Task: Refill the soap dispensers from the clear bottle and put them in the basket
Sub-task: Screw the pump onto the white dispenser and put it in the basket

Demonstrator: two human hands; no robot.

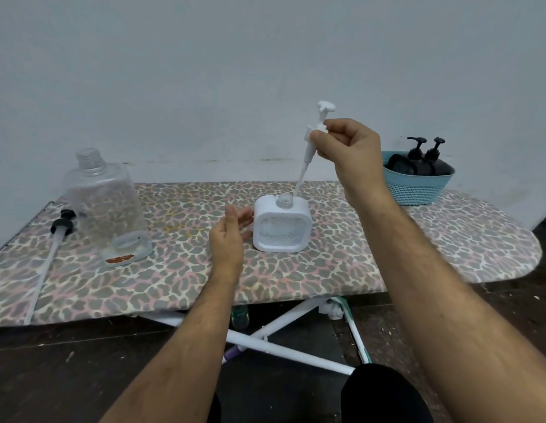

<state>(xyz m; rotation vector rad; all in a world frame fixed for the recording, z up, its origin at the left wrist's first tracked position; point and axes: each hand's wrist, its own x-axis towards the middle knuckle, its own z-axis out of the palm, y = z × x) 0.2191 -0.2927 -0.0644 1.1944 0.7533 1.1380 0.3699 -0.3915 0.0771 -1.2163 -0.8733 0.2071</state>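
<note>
White pump head (317,129) pinched in the right hand (346,151) above the square white dispenser (281,227).
Its tube slants down-left, tip at the open neck; the dispenser stands upright mid-board. The left hand (229,236) hovers relaxed just beside it. The clear bottle (105,206) stands uncapped at left, the basket (418,187) with black dispensers (430,163) near the ironing board (387,257)'s far right edge.

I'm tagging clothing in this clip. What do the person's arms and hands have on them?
Nothing shows on them. Both forearms are bare up to the frame's edge, with no sleeves in view. The left hand and right hand wear no gloves, and no rings, watch or bracelet can be seen.
</note>
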